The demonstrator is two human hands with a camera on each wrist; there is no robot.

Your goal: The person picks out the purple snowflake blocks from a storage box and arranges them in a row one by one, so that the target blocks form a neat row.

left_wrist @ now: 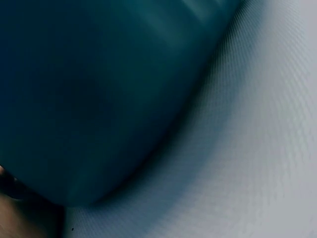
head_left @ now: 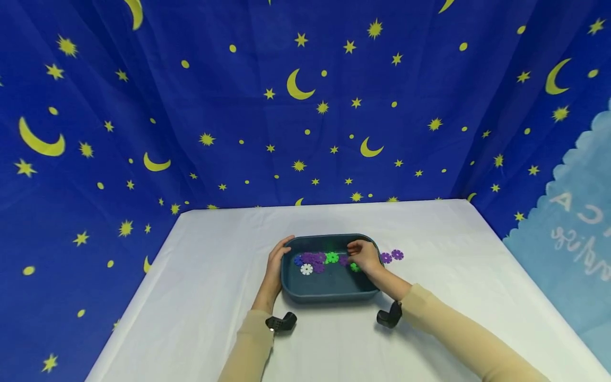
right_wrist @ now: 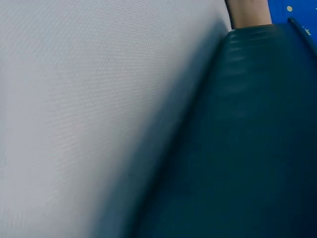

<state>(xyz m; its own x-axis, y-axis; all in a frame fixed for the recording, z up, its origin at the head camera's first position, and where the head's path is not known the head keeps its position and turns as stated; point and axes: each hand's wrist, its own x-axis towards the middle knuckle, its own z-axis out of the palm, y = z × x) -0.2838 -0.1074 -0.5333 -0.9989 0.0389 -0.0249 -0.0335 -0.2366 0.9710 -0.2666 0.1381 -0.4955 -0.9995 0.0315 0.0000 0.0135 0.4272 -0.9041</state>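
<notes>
A dark teal plastic tub (head_left: 329, 296) stands on the white table, with several flower-shaped plastic discs lying inside. A cluster of purple discs (head_left: 312, 258) is at its left, with a white disc (head_left: 306, 269) in front and a blue disc (head_left: 298, 260) beside it. A green disc (head_left: 331, 258) lies near the middle. My left hand (head_left: 276, 262) holds the tub's left side at the rim. Over the tub's right part is my right hand (head_left: 366, 257), fingers bent above a few discs; whether it pinches one is hidden. Both wrist views show mainly the tub's outer wall (left_wrist: 109, 99).
Two purple discs (head_left: 392, 256) lie on the white tablecloth (head_left: 229, 244) just right of the tub. A blue curtain (head_left: 248, 106) with yellow moons and stars stands behind and at both sides. Black wrist cameras (head_left: 390, 315) sit on both forearms, near the tub's front.
</notes>
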